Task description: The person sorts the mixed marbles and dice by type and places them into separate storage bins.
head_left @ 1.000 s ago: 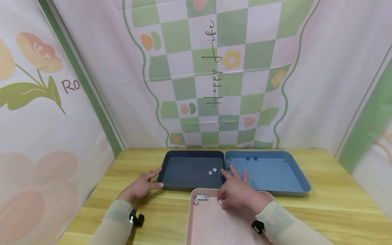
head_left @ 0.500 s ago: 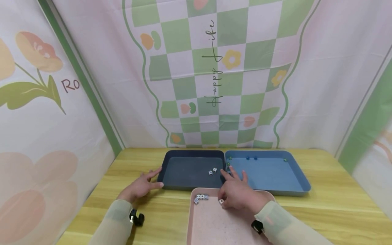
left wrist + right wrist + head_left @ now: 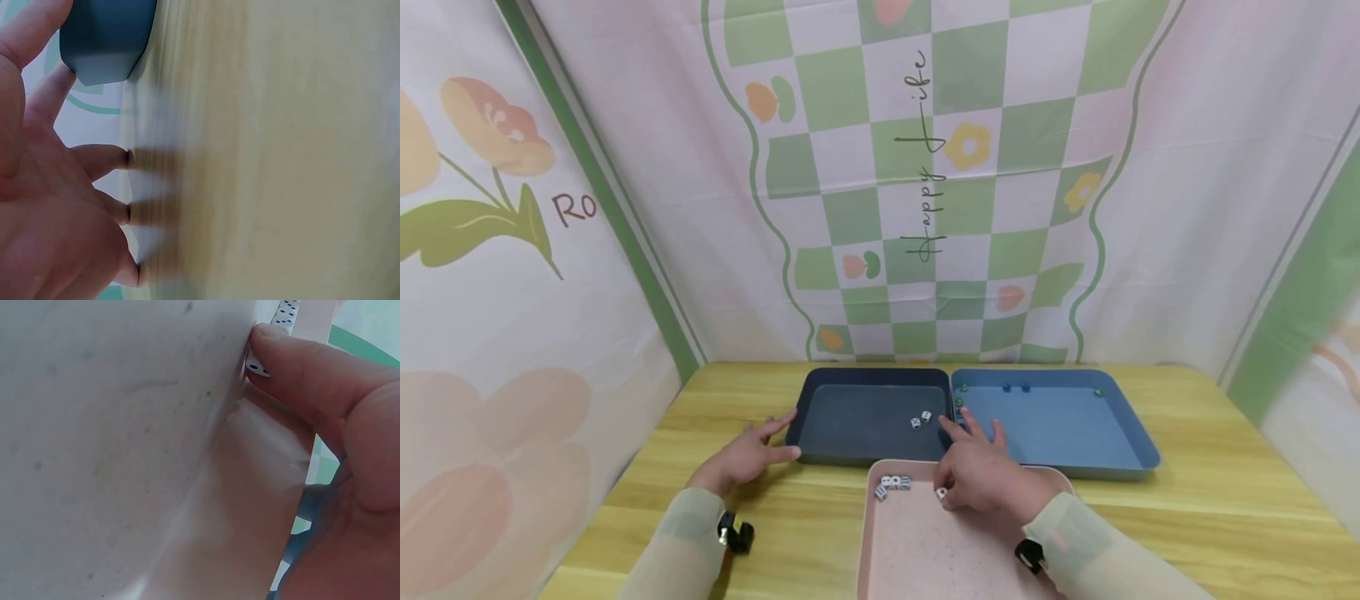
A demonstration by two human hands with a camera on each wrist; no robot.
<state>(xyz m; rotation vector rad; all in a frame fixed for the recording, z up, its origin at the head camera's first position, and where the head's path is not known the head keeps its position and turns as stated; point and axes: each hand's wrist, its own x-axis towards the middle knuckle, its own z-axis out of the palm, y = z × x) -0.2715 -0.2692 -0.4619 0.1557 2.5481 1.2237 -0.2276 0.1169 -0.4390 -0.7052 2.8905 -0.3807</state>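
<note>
Down at the near side of the wooden table [image 3: 1247, 517], there's a pink tray [image 3: 955, 558], and the person's right hand [image 3: 981, 475] is over its far side with a white die [image 3: 255, 365] pinched between thumb and finger. Yep, clamped on it: from the wrist side you can see a couple of blue pips poking out between the tips. It's right by the tray's far wall, but I honestly can't tell if it's off the bottom or not. The other fingers of that hand are fanned out towards the gap between the two far trays.

Four more white dice [image 3: 886, 482] sit bunched in the far left corner of the pink tray, three in a row and one a bit nearer.

Far left is a dark navy tray [image 3: 850, 417] with two white dice [image 3: 915, 424] near its right side. The left hand [image 3: 741, 457] is at that tray's left end, fingers spread apart, thumb and index finger touching the tray, the others with their tips down on the table. Not gripping anything.

Far right, just beside the navy one, is a lighter blue tray [image 3: 1060, 425] with some tiny green and blue pieces [image 3: 1026, 388] along its left and far walls. Too small to make out properly.
</note>
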